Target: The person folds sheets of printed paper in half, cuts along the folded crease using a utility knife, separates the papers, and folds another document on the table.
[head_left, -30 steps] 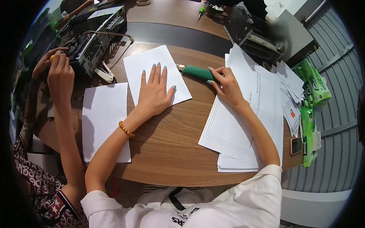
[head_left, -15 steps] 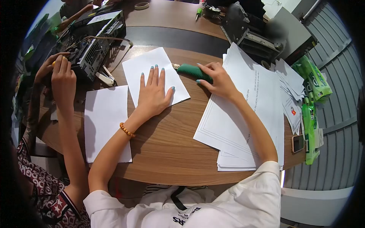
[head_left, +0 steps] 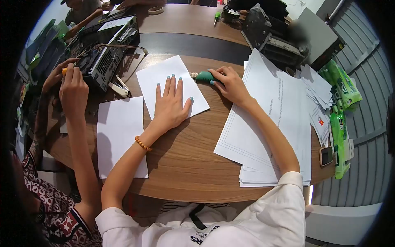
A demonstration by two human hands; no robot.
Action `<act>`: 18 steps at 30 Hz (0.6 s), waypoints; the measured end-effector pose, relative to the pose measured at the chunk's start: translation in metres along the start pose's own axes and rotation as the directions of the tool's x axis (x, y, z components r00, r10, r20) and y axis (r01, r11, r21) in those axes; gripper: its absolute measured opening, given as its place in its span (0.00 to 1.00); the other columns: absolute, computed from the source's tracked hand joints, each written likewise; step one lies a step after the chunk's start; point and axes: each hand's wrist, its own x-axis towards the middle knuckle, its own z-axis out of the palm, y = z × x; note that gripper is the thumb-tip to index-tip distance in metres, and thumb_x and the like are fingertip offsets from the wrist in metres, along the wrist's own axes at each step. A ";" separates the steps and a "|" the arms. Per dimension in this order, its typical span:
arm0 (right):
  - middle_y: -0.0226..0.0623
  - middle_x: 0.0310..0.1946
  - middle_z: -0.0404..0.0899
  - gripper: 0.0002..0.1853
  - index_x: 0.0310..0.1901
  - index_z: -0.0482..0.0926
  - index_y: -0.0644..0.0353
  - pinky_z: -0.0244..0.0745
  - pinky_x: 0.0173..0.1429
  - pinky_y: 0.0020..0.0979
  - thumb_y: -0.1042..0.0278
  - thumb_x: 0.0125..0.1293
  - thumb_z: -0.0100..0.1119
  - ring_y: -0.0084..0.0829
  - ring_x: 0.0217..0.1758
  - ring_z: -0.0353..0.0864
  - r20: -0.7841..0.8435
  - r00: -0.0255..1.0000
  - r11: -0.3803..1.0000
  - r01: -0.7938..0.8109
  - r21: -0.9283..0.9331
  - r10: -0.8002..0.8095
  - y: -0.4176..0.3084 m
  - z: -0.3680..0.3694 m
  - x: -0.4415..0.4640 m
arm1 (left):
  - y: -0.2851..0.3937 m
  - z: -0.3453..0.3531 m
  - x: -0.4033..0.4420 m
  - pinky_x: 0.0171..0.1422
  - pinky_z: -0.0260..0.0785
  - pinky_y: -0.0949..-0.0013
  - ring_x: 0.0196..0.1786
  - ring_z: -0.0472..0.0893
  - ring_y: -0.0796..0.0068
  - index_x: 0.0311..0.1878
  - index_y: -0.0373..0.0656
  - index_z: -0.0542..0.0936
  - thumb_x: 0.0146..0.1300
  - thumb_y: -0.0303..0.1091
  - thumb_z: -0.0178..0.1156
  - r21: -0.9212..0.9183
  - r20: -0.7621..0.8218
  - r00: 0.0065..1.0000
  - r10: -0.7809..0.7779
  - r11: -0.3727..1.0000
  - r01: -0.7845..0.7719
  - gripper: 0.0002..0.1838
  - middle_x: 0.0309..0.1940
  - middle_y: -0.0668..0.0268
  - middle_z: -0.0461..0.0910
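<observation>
My left hand (head_left: 172, 108) lies flat with fingers spread on a tilted white sheet of paper (head_left: 158, 70), pressing it to the wooden table. To its right, my right hand (head_left: 231, 85) grips a green-handled tool (head_left: 204, 77). The tool's short, pale, textured end points left and meets the sheet's right edge; its exact kind is unclear. My right forearm passes above a stack of printed papers (head_left: 263, 136). Under my left forearm, another blank white sheet (head_left: 119, 123) rests on the table.
At left, a co-worker's hands (head_left: 74, 90) work at an opened computer case (head_left: 105, 61). A white clip-like object (head_left: 119, 88) lies beside it. Phone (head_left: 326, 156) and green packets (head_left: 339, 123) sit right; a tape roll (head_left: 155, 10) and green screwdriver (head_left: 216, 17) are farther back.
My right hand has shifted along the green handle toward its pale end, covering more of the handle. My left hand stays flat on the sheet. The whole view has shifted slightly.
</observation>
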 end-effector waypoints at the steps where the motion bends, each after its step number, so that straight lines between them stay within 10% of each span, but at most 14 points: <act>1: 0.37 0.40 0.73 0.18 0.51 0.74 0.55 0.68 0.50 0.36 0.67 0.57 0.58 0.38 0.44 0.70 -0.006 1.000 1.000 0.003 -0.016 -0.003 0.001 0.001 0.000 | 0.000 0.000 0.000 0.70 0.38 0.48 0.69 0.51 0.52 0.64 0.32 0.56 0.63 0.49 0.42 0.000 0.003 1.000 0.002 1.000 -0.002 0.34 0.65 0.44 0.53; 18: 0.38 0.41 0.73 0.20 0.53 0.74 0.53 0.68 0.51 0.35 0.68 0.57 0.58 0.38 0.45 0.71 0.041 0.999 1.000 0.017 0.011 -0.017 0.020 -0.002 0.000 | 0.000 -0.002 -0.001 0.70 0.37 0.48 0.70 0.50 0.54 0.65 0.33 0.55 0.63 0.49 0.42 0.001 0.007 1.000 0.029 1.000 -0.029 0.34 0.65 0.45 0.52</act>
